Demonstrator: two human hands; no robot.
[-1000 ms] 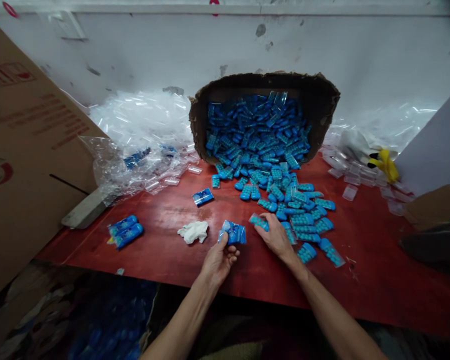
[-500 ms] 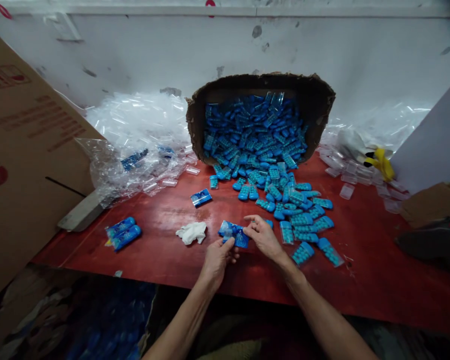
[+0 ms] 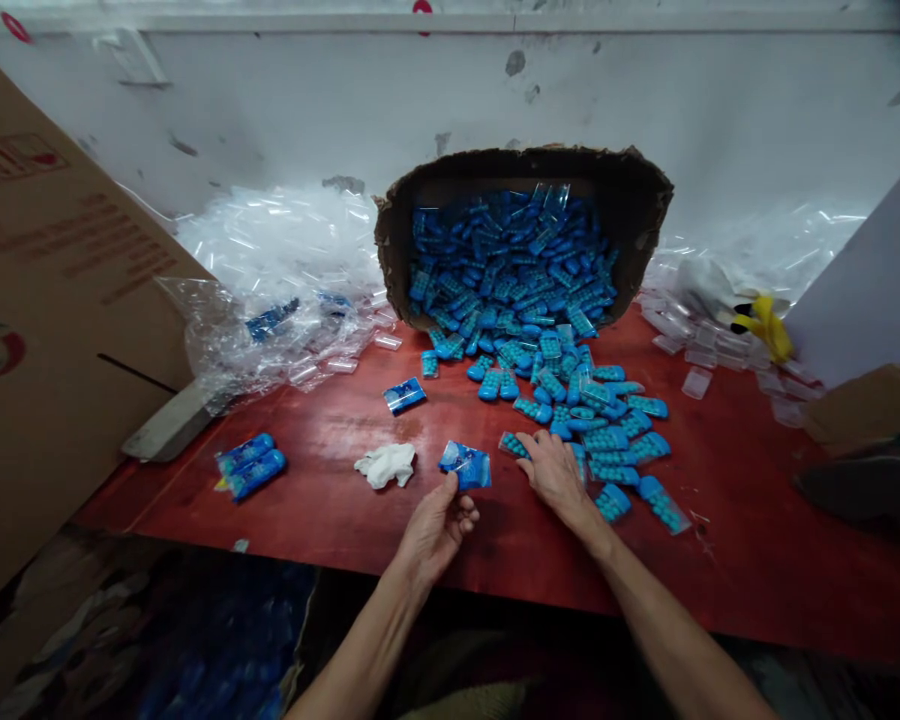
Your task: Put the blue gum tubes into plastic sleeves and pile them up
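Sleeve, lower edge partly hidden by left hand pinching it, was glossy blue, between tissue and case. Case, partly covered by right hand, looked turquoise; fingers bent over it, whether gripping unclear.

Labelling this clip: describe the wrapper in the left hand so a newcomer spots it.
On the red table, find the big cardboard box lying open toward you. Nearer you, just right of the crumpled white wad, is a shiny blue wrapper. Unlike the similar wrapper lying farther back, it is held in the left hand.
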